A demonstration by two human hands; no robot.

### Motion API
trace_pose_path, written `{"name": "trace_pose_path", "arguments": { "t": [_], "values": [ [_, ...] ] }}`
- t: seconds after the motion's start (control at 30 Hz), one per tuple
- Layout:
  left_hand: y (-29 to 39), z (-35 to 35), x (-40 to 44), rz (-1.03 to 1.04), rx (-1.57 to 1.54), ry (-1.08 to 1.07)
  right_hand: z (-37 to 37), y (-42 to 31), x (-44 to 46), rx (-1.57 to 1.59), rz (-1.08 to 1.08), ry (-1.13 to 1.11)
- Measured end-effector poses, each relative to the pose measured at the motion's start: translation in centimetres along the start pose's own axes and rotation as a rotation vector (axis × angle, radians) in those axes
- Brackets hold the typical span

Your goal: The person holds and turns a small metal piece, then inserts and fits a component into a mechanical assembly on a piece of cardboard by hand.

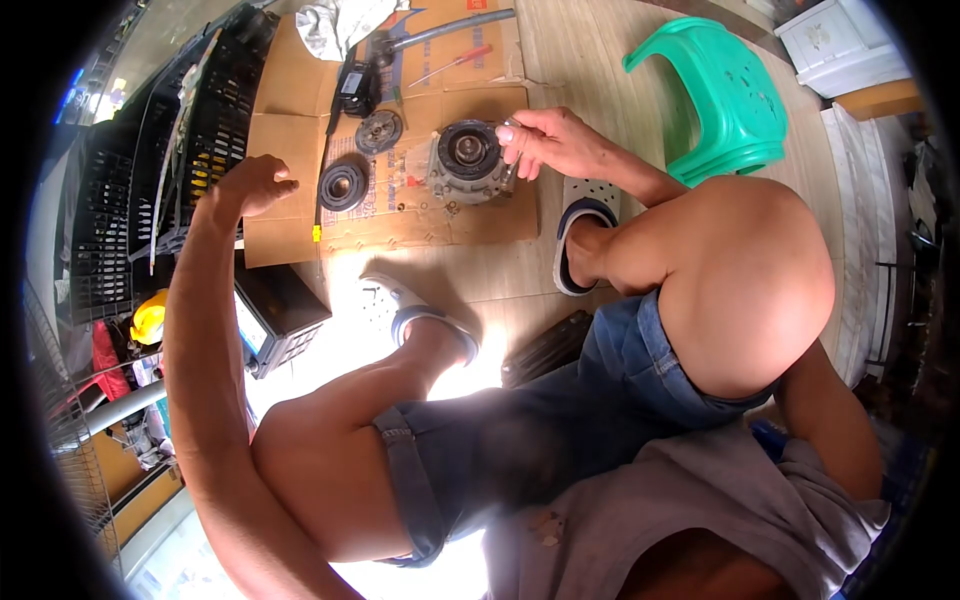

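Observation:
A round metal compressor-like part with a dark ring on top sits on the flattened cardboard. My right hand is at its right edge, fingers curled and pinched on something small that I cannot make out. My left hand hangs over the cardboard's left side, fingers partly bent, touching nothing I can see. Between the hands lie a black grooved pulley and, above it, a round metal disc. Small rings and bits lie below the metal part.
A hammer, a red-handled screwdriver, a black device and a white cloth lie at the cardboard's top. A green stool stands right; black crates stand left. A black box is below left.

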State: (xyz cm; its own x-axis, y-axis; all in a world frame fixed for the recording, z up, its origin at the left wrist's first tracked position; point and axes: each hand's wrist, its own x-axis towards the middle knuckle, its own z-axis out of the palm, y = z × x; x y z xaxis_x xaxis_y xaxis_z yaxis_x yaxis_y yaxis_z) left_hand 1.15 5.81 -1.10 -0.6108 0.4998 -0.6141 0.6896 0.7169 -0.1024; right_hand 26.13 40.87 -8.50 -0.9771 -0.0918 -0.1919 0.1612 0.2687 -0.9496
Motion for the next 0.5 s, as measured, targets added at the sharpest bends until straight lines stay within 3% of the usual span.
{"name": "trace_pose_path", "arguments": {
  "t": [0.23,0.5],
  "values": [
    [0.1,-0.1,0.0,0.0,-0.005,0.006,0.3,-0.5,-0.5,-0.001,-0.005,-0.077],
    [0.2,-0.1,0.4,-0.001,0.019,-0.003,0.7,-1.8,-0.8,-0.241,-0.116,-0.141]
  ]
}}
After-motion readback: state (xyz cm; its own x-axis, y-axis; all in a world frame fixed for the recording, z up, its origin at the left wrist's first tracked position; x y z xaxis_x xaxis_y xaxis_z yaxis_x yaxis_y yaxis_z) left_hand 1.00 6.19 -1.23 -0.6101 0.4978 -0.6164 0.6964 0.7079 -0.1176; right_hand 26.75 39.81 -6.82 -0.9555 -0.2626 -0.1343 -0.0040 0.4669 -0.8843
